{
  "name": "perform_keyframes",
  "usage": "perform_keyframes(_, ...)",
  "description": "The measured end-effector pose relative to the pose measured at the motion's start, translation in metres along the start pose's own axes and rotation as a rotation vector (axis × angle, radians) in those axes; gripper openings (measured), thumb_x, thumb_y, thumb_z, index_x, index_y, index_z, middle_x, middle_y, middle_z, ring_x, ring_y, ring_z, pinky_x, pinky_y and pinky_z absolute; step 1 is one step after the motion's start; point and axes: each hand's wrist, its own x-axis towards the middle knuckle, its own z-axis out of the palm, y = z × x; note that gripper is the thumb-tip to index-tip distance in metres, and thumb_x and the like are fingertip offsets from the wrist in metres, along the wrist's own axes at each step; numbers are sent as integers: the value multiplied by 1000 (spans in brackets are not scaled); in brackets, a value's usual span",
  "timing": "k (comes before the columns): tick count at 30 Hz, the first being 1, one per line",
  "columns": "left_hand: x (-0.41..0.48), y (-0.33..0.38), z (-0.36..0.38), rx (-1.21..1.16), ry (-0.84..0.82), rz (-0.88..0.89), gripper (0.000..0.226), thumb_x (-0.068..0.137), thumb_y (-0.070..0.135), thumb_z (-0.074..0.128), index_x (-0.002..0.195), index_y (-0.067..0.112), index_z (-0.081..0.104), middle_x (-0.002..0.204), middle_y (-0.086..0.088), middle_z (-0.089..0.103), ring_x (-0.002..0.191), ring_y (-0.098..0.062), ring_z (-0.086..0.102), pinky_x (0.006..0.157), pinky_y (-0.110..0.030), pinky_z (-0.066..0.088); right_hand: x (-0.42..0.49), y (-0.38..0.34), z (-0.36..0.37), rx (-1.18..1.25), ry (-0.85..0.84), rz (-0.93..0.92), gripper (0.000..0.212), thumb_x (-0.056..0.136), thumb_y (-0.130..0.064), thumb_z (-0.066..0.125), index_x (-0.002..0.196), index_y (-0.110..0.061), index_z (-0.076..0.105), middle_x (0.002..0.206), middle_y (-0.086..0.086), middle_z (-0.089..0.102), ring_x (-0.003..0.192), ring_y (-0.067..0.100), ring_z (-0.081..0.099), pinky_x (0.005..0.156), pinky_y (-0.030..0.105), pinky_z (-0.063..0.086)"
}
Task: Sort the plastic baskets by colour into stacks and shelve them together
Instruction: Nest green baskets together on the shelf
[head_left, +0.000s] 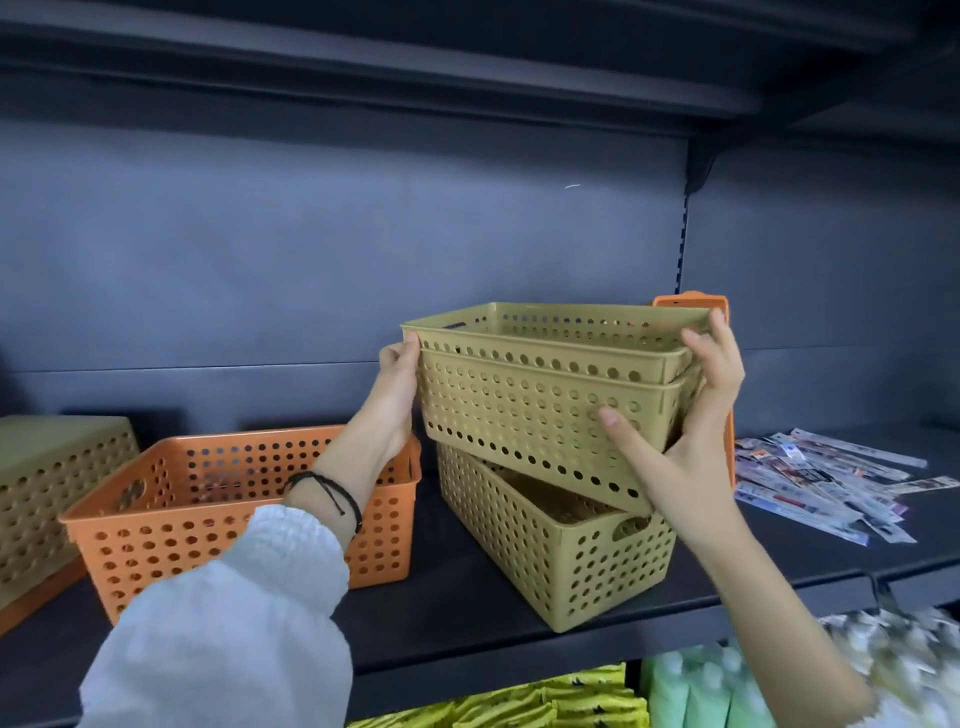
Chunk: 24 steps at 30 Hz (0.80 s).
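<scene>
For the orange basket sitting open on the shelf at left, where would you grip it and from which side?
Grip the orange basket by its two short end walls, coming down from above with a hand at each end. It sits upright and open, so its rim is exposed. Its left end shows a handle cutout. The left hand and right hand are busy holding the nested tan baskets.

A dark shelf (467, 603) runs across the scene, backed by a dark panel (311, 234), with another dark shelf (363, 67) overhead. On the right of the shelf lies a loose spread of flat printed packets (826, 480), overlapping one another. Below the shelf's near edge sit yellow packs (545, 701), pale green packs (696, 691) to their right, and blurred white items (904, 660) furthest right.
</scene>
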Motion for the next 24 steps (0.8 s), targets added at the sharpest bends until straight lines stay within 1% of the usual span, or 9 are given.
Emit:
perform_keyframes(3,7,-3,6,43,-4,-34,39,103,48,30,126,20,44,116,6,60,99,-6,57,88,-32,44,-4,0,6,-71,66,-4,69,79,-40,69,135,-31,30,154,-2,15,149,26,11,114,63,14)
perform_keyframes(5,11,-2,12,19,-27,-65,52,101,54,30,137,20,46,133,2,59,111,-12,57,93,-33,44,-4,-1,13,-110,96,-3,68,79,-41,69,135,-28,33,152,0,18,147,33,13,113,64,14)
perform_keyframes(7,10,1,18,-18,-59,-104,63,97,63,28,141,22,46,136,1,58,110,-13,58,87,-31,45,-4,-1,19,-163,105,-19,68,79,-39,71,134,-24,35,149,2,22,144,41,17,114,63,14)
perform_keyframes(8,10,2,21,-29,-71,-135,71,92,70,29,141,22,46,135,1,59,106,-13,60,80,-30,48,-4,-2,22,-192,105,-22,68,79,-38,73,134,-23,36,148,3,24,143,43,18,116,60,12)
perform_keyframes(10,13,0,25,-49,-95,-188,98,69,89,38,143,24,42,136,0,59,107,-16,64,68,-31,52,-2,-3,29,-233,92,-3,68,79,-37,75,134,-22,38,148,9,28,142,44,19,121,45,4)
perform_keyframes(12,15,-5,27,-35,-115,-219,111,53,94,44,141,25,47,133,-5,64,109,-21,67,70,-34,54,-3,-7,36,-245,60,2,64,80,-40,72,133,-22,40,146,14,34,141,45,21,120,38,2)
perform_keyframes(17,-7,-14,36,-97,-196,-242,70,80,73,52,118,17,70,109,-9,76,102,-24,72,76,-35,53,-14,-14,52,-262,-74,41,56,85,-50,60,132,-31,37,146,9,33,143,40,14,117,53,10)
perform_keyframes(21,-15,-26,36,-176,-67,-187,60,78,47,73,126,14,60,113,-10,74,98,-25,72,70,-33,54,-24,-17,50,-230,-171,113,54,88,-54,50,135,-34,32,148,4,24,144,36,13,112,61,17)
perform_keyframes(24,-18,-28,31,-213,-5,-120,41,85,20,69,122,10,53,108,-11,70,88,-23,69,67,-31,51,-34,-15,40,-227,-224,114,48,92,-63,34,133,-38,36,146,-4,27,140,32,20,113,53,19)
